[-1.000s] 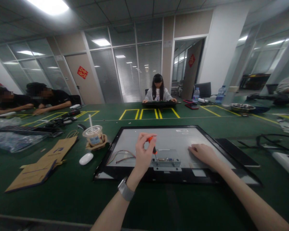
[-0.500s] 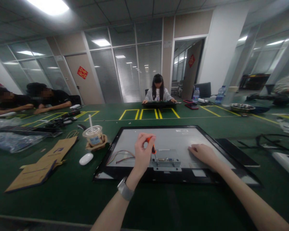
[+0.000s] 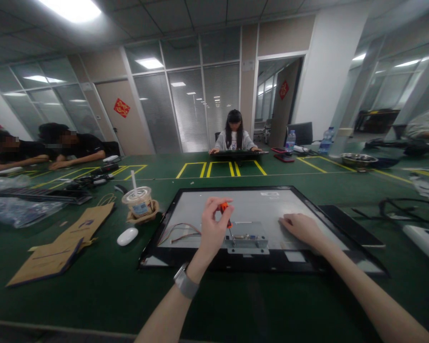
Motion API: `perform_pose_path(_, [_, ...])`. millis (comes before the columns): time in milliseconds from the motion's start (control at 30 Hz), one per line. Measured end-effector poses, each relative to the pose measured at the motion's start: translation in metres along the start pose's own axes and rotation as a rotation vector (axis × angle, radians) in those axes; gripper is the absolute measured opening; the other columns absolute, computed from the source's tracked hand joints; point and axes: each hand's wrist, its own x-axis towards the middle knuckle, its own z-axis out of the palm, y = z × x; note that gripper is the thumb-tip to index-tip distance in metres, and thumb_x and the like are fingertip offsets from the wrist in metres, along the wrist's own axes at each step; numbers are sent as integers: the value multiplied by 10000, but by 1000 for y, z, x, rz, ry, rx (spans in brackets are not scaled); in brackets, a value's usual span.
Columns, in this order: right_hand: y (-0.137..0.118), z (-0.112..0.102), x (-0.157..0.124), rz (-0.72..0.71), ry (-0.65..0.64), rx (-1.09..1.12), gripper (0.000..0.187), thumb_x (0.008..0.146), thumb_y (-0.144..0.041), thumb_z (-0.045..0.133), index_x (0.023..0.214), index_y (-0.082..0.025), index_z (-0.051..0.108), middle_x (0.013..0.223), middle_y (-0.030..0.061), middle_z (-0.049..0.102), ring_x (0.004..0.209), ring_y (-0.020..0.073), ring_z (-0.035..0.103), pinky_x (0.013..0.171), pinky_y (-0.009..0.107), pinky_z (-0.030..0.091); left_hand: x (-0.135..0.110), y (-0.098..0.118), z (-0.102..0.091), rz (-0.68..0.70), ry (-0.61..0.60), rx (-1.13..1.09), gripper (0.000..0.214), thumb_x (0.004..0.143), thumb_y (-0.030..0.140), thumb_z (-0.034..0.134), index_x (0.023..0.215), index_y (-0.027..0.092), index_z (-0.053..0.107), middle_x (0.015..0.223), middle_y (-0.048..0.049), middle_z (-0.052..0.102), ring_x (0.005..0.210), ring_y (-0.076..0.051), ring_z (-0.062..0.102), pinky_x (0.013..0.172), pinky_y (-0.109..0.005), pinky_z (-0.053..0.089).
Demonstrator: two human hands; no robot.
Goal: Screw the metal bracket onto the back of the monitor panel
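Note:
A black-framed monitor panel (image 3: 257, 202) lies face down on the green table. My left hand (image 3: 212, 231) is closed round a small orange-handled screwdriver (image 3: 226, 214), held upright with its tip on a grey metal bracket (image 3: 246, 240) near the panel's front edge. My right hand (image 3: 302, 228) lies flat, fingers spread, on the panel's metal back to the right of the bracket. Thin coloured wires (image 3: 180, 232) run across the panel to the left of my left hand. A watch sits on my left wrist.
A lidded drink cup with a straw (image 3: 139, 201), a white mouse (image 3: 127, 236) and brown paper bags (image 3: 66, 238) lie left of the panel. Black cables (image 3: 402, 209) and a white power strip (image 3: 425, 238) are at right. People sit at the far side and left.
My left hand's fingers have shifted on the screwdriver handle, turning it slightly in place. My right hand has stayed flat on the panel.

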Motion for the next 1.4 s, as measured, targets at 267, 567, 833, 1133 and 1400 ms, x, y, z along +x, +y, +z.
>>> perform_pose_path(267, [0,1,0,3,4,3,426,933,-393,343,767,-183,674,810,113,719,760,231,654,606,289,356,-3,3,-2,-51,-63,-82,303,939,245,395,1101,219,651,1052,-64,621,952,-163,581,868,-284,430])
perform_pose_path(567, [1,4,2,3,-3,-14,417,932,-392,341,779,-197,676,821,108,721,775,232,656,626,288,366,-2,-2,0,24,2,29,145,847,249,578,941,185,667,868,-31,542,774,-133,523,754,-259,439])
perform_pose_path(833, [-1,1,1,14,-9,-15,415,932,-386,344,781,-193,678,809,104,719,765,231,656,616,284,364,-2,6,-4,39,-92,-9,258,922,213,426,1062,171,638,962,-69,613,873,-159,571,790,-280,447])
perform_pose_path(1133, [-2,-1,-1,12,-12,-10,420,933,-378,339,779,-186,679,815,112,718,763,230,654,606,283,363,0,4,-3,205,-26,202,142,823,215,619,955,191,667,819,-13,533,763,-131,544,772,-273,453])
perform_pose_path(1400, [-3,-2,-1,13,-15,-16,420,935,-386,349,787,-187,687,827,118,720,783,233,659,633,290,376,-5,7,-3,220,-143,189,306,929,162,394,1160,182,593,1047,-86,612,934,-163,580,829,-292,460])
